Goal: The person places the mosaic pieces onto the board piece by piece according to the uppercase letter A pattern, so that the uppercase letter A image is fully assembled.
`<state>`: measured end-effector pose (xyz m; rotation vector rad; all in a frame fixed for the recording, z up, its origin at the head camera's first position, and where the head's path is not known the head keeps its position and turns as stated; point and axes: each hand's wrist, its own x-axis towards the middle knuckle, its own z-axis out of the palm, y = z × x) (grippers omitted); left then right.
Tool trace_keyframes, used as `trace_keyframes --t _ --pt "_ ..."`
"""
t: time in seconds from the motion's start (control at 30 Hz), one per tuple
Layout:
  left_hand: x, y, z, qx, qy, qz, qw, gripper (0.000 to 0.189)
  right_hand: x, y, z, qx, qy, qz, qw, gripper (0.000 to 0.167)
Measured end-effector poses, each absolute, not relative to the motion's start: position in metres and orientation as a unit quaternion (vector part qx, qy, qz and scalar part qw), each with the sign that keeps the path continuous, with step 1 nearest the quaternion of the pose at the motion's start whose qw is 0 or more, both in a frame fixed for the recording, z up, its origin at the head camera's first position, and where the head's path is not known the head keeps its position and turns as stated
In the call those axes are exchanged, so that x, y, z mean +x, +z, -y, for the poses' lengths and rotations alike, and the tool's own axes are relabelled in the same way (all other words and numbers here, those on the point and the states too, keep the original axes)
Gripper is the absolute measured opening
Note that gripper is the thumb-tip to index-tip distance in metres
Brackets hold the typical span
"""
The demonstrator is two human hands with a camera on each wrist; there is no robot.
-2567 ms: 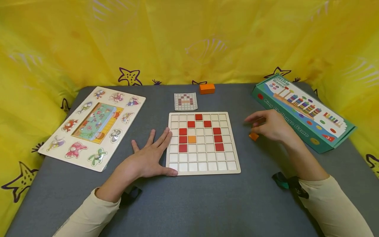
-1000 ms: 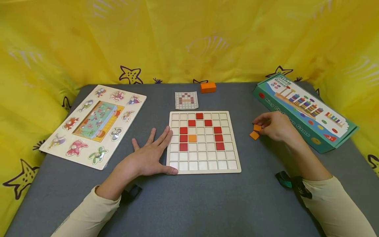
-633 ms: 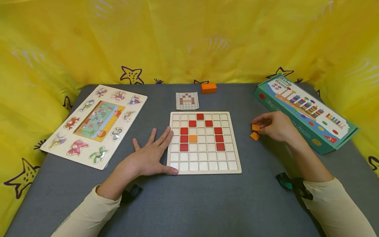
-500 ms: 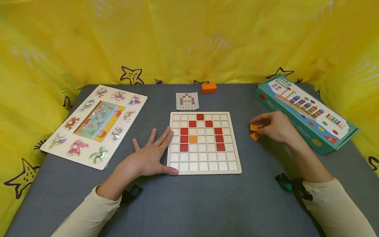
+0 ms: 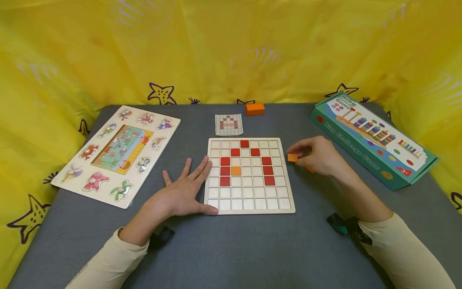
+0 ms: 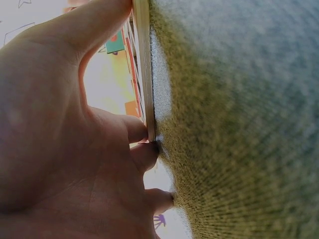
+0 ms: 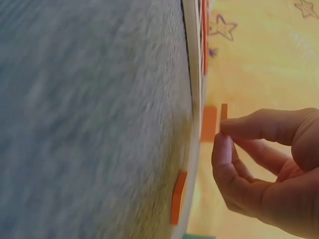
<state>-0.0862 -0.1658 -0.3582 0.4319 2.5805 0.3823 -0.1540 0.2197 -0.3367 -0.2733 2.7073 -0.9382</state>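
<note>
My left hand [image 5: 180,196] lies with fingers spread on the table, its thumb and fingertips touching the left edge of a wooden grid board [image 5: 248,192]. Red square tiles [image 5: 268,170] form an arch in the board's cells, with one orange tile [image 5: 236,171] inside it. Just off the board's right edge, my right hand [image 5: 317,156] pinches another orange tile [image 5: 292,157] between thumb and finger. The right wrist view shows this held tile [image 7: 224,112] raised above the table. A loose orange tile [image 5: 309,169] rests on the table, partly hidden by the right hand.
A small pattern card [image 5: 229,125] lies behind the board, beside an orange block [image 5: 255,109]. An animal peg puzzle [image 5: 144,188] is at the left. A green game box [image 5: 371,140] stands at the right. Yellow cloth [image 5: 202,48] surrounds the grey table.
My right hand has picked up an orange tile from beside the loose one and carried it left to near the board's edge. The left hand has stayed in place.
</note>
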Motion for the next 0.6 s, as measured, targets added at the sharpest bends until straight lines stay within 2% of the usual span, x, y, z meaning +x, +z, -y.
trace_keyframes --t 0.6 --pt "-0.085 -0.358 0.166 0.160 0.140 -0.947 0.241 0.134 -0.160 -0.335 -0.161 -0.166 -0.334 -0.914 0.157 0.026"
